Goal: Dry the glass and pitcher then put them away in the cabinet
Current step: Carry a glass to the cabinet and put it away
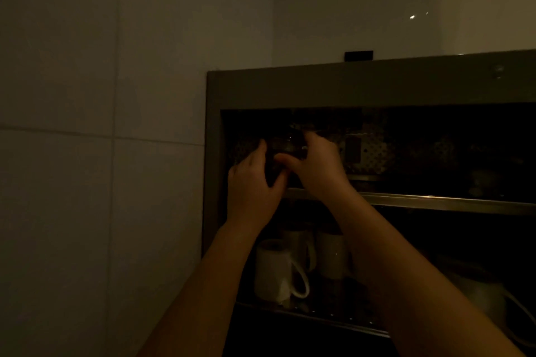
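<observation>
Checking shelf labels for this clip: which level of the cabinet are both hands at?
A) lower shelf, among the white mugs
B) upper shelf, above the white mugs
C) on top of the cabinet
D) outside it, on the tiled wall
B: the left hand and right hand close around a dark, hard-to-see item on the upper shelf, with the white mugs below them.

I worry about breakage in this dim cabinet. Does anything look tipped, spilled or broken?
Nothing stands out. Both hands, left hand and right hand, hold a dark glass item at the upper shelf; the white mugs below stand upright.
</observation>
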A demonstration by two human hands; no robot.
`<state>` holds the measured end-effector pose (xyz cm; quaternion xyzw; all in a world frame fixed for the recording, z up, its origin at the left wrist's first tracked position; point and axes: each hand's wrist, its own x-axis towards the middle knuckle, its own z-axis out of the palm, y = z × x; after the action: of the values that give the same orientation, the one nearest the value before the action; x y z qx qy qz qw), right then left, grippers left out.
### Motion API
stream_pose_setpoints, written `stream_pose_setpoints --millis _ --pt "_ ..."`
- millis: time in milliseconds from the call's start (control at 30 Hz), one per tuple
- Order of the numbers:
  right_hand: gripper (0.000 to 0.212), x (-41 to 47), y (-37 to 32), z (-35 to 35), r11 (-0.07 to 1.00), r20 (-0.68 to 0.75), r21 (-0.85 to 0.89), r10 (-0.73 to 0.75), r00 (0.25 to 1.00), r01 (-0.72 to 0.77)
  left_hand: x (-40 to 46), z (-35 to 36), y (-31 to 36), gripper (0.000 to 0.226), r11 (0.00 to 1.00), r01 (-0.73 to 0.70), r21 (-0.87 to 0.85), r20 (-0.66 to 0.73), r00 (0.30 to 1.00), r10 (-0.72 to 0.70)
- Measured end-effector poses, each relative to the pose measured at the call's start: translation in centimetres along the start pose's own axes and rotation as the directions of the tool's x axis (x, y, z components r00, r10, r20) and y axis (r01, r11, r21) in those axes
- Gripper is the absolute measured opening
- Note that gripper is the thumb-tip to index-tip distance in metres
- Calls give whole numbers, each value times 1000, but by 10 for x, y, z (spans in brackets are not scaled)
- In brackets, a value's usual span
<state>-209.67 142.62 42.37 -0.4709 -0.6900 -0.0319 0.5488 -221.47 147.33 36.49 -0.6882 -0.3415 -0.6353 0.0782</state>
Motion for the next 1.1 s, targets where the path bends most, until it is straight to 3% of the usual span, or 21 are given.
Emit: stream_pose_setpoints --millis 200,467,600,733,900,1100 --pt "48 13 -2 2 995 111 -87 64 992 -55 2 -7 -5 84 974 -56 221 126 992 28" --pt "47 9 -6 8 984 202 -179 44 978 -7 -4 -12 -9 87 960 -91 266 164 985 48" --pt "56 -13 3 13 879 86 -462 -91 992 121 -20 -18 0 94 947 -143 287 151 983 103" --pt "55 -42 17 20 768 -12 -596 -301 953 235 -34 -16 2 98 912 -205 355 179 973 149" --pt "55 -51 18 23 698 70 -677 -252 965 232 -41 -12 2 102 890 -192 414 215 970 110" --pt "71 -50 17 25 681 156 -687 -202 967 253 -38 -14 3 108 873 -175 455 244 967 67"
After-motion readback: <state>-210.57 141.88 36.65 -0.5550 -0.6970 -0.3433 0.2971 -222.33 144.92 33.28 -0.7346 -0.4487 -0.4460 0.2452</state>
